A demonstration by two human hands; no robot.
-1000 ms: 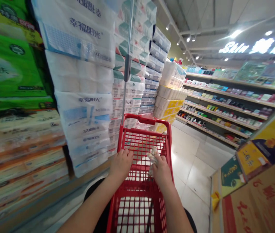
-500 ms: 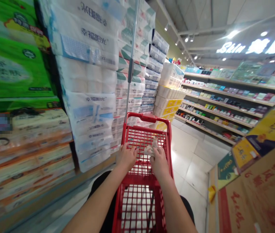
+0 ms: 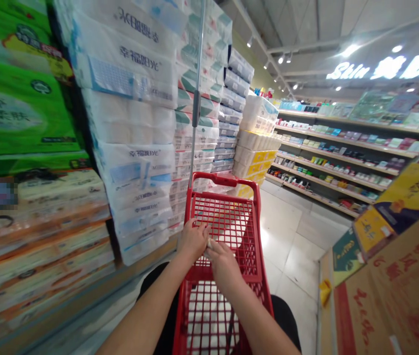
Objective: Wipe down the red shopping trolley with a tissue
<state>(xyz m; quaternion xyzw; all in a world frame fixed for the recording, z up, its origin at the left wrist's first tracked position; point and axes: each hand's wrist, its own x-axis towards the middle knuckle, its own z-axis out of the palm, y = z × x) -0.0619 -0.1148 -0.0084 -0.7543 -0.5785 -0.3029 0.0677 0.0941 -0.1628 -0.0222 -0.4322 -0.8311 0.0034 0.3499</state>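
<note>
My hands meet over the red shopping cart [image 3: 257, 236], above its grid. A small crumpled white piece, like tissue or thin plastic [image 3: 209, 243], shows at the fingertips; most of it is hidden beneath the fingers. My right hand [image 3: 225, 264] is closed on it, fingers pointing left. My left hand [image 3: 193, 240] has its fingers curled and pinched at the same piece, touching the right fingertips. The cart's grid basket holds nothing I can make out.
Tall stacks of wrapped toilet paper [image 3: 131, 118] stand close on the left, beside green tissue packs [image 3: 20, 113]. A thin metal pole [image 3: 196, 108] rises at the cart's far left. Cardboard boxes [image 3: 398, 291] line the right; shelves of small goods [image 3: 335, 153] stand beyond the tiled aisle [image 3: 287, 241].
My right hand has moved left and slightly down with the crumpled white piece, meeting my left hand. The left fingers have closed in. The view has shifted slightly.
</note>
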